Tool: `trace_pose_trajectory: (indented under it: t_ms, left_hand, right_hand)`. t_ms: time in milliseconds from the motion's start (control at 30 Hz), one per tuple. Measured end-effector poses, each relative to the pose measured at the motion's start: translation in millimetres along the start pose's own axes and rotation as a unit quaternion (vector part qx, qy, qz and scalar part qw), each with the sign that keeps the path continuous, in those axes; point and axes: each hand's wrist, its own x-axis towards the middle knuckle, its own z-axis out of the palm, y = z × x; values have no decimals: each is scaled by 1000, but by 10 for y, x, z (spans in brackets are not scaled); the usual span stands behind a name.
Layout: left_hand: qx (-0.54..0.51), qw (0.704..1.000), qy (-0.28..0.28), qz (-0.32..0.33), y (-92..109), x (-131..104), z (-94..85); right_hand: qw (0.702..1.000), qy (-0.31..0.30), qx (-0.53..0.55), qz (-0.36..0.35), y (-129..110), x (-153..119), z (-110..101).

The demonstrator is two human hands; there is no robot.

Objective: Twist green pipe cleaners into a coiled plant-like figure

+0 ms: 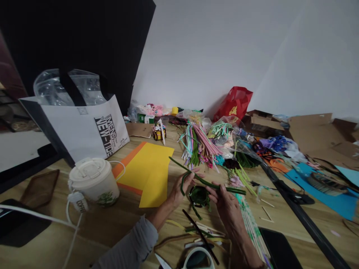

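Long dark green pipe cleaners [202,180] stretch between my two hands above the table. My left hand [181,189] pinches them near the middle, with a bent end hanging down beside its fingers. At the right, my right hand [227,204] closes its thumb and fingers on the other stretch, and the ends stick out past it. Below and between the hands sits a small round coiled green piece [199,196], with short green ends hanging from it. Nearer to me lie a dark brown stick-like strip [200,237] and a roll of tape [198,257].
Yellow paper sheets [154,168] lie left of my hands, beside a lidded white cup [95,183] and a white bag [84,130]. Pipe cleaner bundles [199,144] are behind. At the right are a phone [279,248], blue sheet [331,198] and cardboard box [316,130].
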Motion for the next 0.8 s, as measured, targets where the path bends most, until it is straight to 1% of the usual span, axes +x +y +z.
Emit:
trace_pose_trajectory:
  t_ms: [100,233,367,467,600,800]
  left_hand:
    - [-87,996,7,-18,-17,19,30]
    - [-178,984,18,-25,9,39,52]
    - [-243,968,17,-58,47,60,32]
    - [-277,959,23,-64,68,82,-1]
    - [-276,959,48,-52,98,100,-29]
    - [-170,983,69,-20,132,88,-17]
  right_hand:
    - [1000,3,-10,2,3,0,0]
    - [1000,12,-28,4,29,-13,11]
    - [998,30,-59,0,48,-13,10]
    - [996,42,-83,2,31,-14,-9]
    - [992,47,-115,12,-4,-29,-39]
    - [986,52,-156,13,10,-24,-97]
